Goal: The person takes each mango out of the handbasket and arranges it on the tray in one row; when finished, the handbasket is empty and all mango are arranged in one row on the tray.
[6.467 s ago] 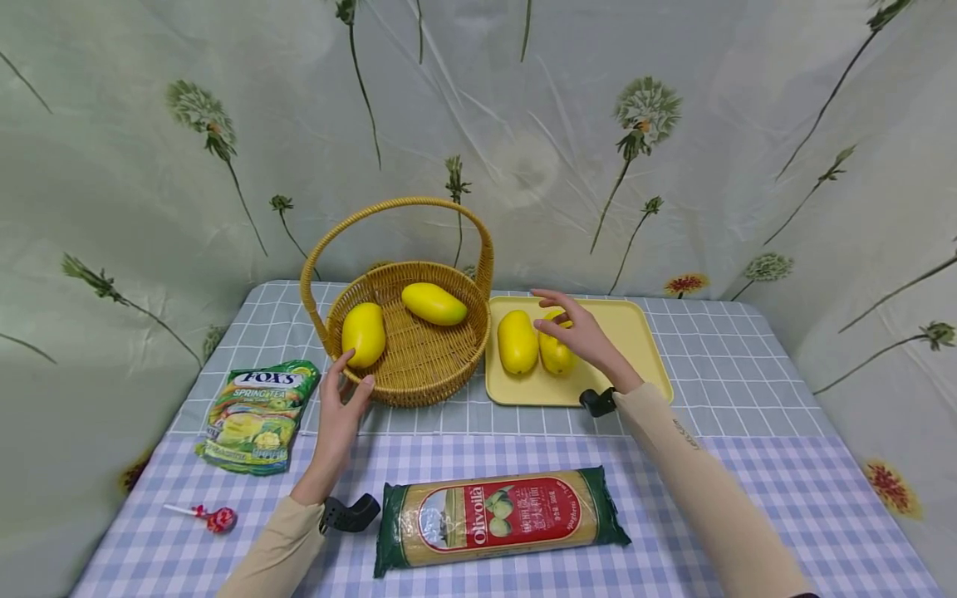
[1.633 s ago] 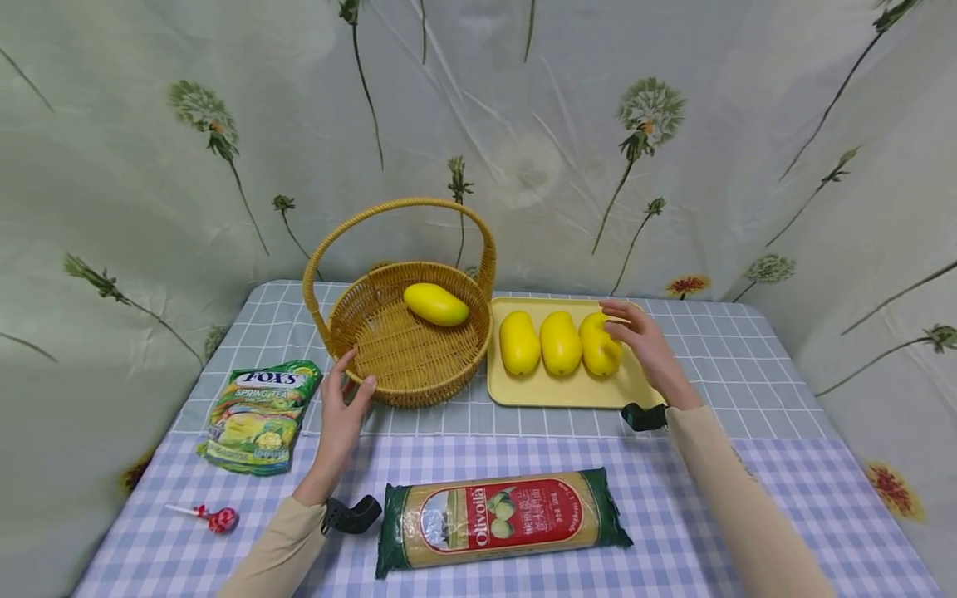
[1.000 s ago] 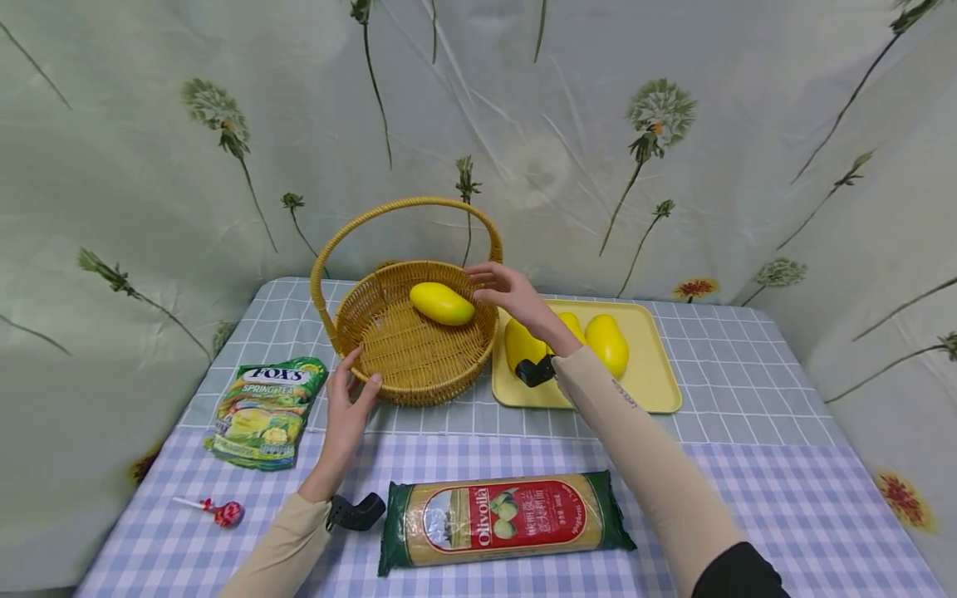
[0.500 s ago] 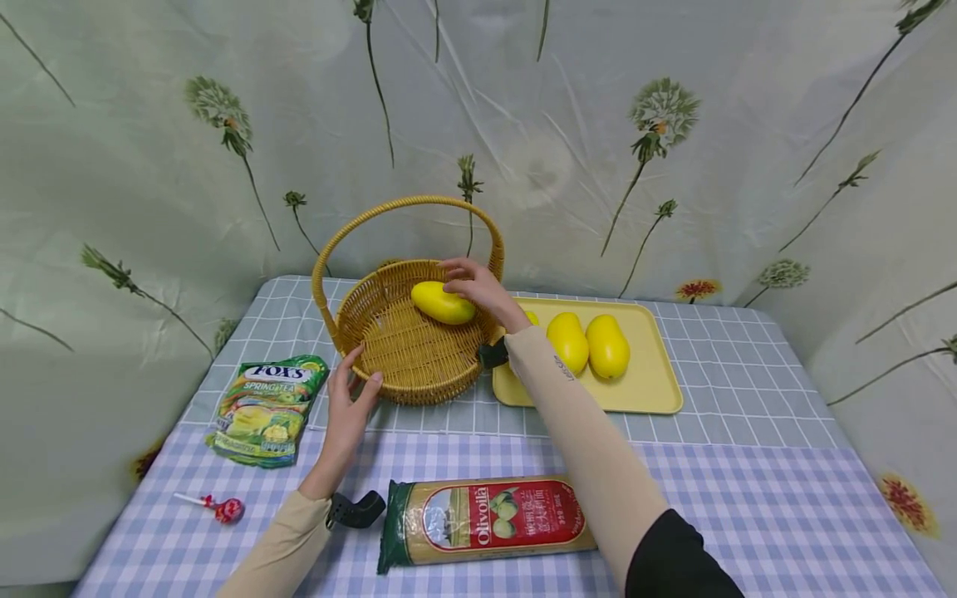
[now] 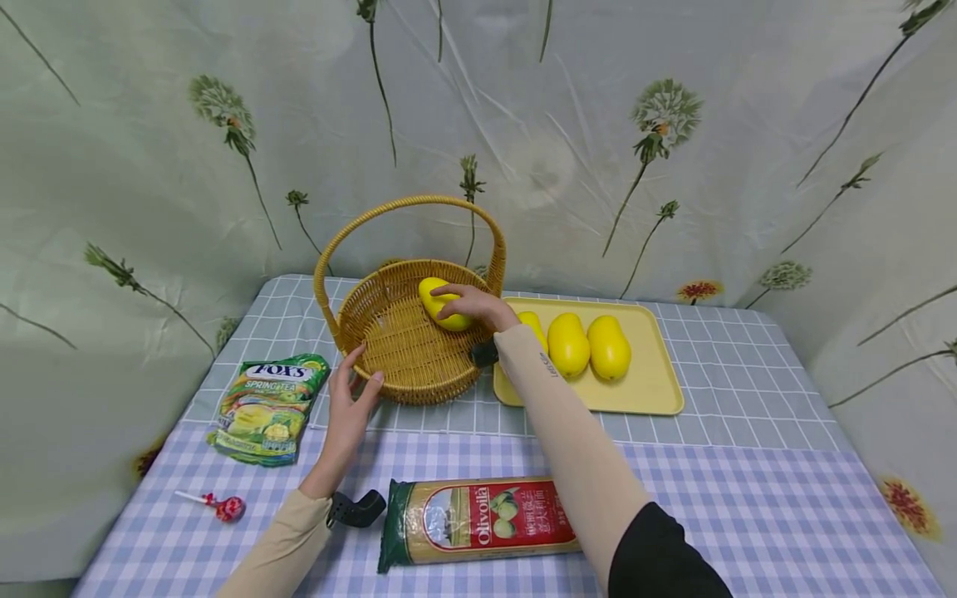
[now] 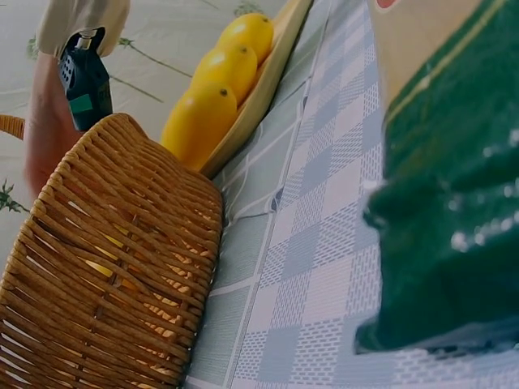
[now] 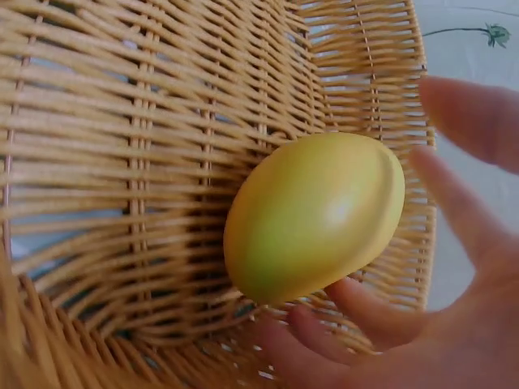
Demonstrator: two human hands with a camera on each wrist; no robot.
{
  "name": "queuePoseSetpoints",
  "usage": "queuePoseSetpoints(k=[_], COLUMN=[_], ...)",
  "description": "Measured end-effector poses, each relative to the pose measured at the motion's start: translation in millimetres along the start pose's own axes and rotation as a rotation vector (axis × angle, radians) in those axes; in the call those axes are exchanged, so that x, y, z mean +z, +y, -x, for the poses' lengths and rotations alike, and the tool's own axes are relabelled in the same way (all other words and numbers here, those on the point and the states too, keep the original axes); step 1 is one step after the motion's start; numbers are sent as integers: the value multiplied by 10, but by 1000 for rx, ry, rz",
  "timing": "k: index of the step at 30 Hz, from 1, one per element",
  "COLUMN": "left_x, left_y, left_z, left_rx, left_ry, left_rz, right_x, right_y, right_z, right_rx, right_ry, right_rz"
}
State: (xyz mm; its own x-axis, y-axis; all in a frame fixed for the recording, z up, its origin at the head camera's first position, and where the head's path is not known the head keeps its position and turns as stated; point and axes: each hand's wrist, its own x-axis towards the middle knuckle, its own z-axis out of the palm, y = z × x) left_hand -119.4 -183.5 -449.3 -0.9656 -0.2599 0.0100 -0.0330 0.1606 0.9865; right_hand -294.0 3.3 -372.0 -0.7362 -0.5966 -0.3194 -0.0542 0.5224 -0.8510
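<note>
A yellow mango (image 5: 449, 309) with a greenish end lies inside the round wicker basket (image 5: 404, 365), near its right wall. My right hand (image 5: 478, 306) reaches in over the basket's right rim and grips this mango, fingers bent around it. In the right wrist view the mango (image 7: 316, 219) shows against the weave, with fingers (image 7: 373, 312) partly behind it. My left hand (image 5: 349, 407) touches the basket's front left side, fingers and thumb spread at the rim. The left wrist view shows the basket's woven wall (image 6: 113, 267) but not that hand.
A yellow tray (image 5: 650, 374) with three mangoes in a row stands right of the basket. A spaghetti pack (image 5: 478, 523) lies in front, partly under the right forearm. At left are a green candy bag (image 5: 265, 411) and a red lollipop (image 5: 228, 508). The basket's handle (image 5: 407, 201) arches overhead.
Earlier, one mango left the basket's left side and a third appeared on the tray. My right hand then moved left from the tray into the basket; the remaining mango has turned slightly. Left hand stays put.
</note>
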Motion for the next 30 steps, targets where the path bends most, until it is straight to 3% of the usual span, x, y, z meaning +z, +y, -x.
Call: queuePoseSetpoints(k=[7,12,19,25,30], left_x=[4,1,-9,-11,-14], left_y=[-12,-3,15,2,-21], left_z=[-8,-1,8,7,14], left_rx=[4,5,0,6,11], left_ry=[-1,-6,-5,-8,-15], left_rz=[17,8,22,23,54], right_x=[57,74,27,-69,-147], right_y=[30,34,13,76,138], right_z=[-32,-32,65,198,347], right_rx=[143,140,21,-147,-216], right_ry=[-75,-65,-50,-26,-78], right_rz=[-92,-115,-173,-127,-230])
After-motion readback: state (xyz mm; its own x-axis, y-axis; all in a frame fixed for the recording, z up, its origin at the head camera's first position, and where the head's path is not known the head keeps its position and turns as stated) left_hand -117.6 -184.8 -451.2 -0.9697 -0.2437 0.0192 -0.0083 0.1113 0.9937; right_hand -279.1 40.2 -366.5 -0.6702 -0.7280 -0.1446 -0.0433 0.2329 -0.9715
